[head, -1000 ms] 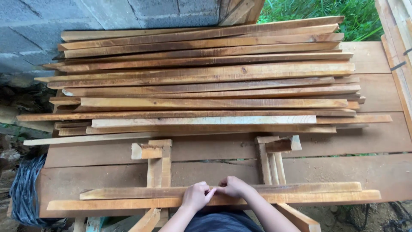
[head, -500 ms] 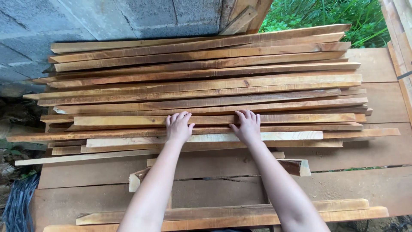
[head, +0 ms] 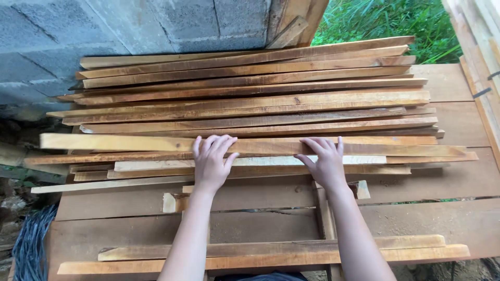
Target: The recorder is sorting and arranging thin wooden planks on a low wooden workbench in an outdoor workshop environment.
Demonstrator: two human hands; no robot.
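Note:
A big pile of long wooden slats [head: 245, 99] lies across a plank table [head: 458, 182]. My left hand [head: 211, 159] rests palm down, fingers spread, on a long light slat [head: 130, 142] at the front of the pile. My right hand [head: 326, 161] presses flat on the same slat, a little to the right. Neither hand wraps around it. Two more slats [head: 406, 248] lie side by side near the table's front edge, under my forearms. Short upright wood pieces [head: 323, 208] stand between them and the pile.
A grey block wall [head: 78, 31] rises behind the pile at the left. Green grass [head: 385, 21] shows at the top right. More planks [head: 482, 47] lean at the right edge. A dark bundle of wire [head: 28, 244] lies at the bottom left beside the table.
My hands left the two front slats, reached up onto the pile, and now press on a long slat that has slid toward me and to the left.

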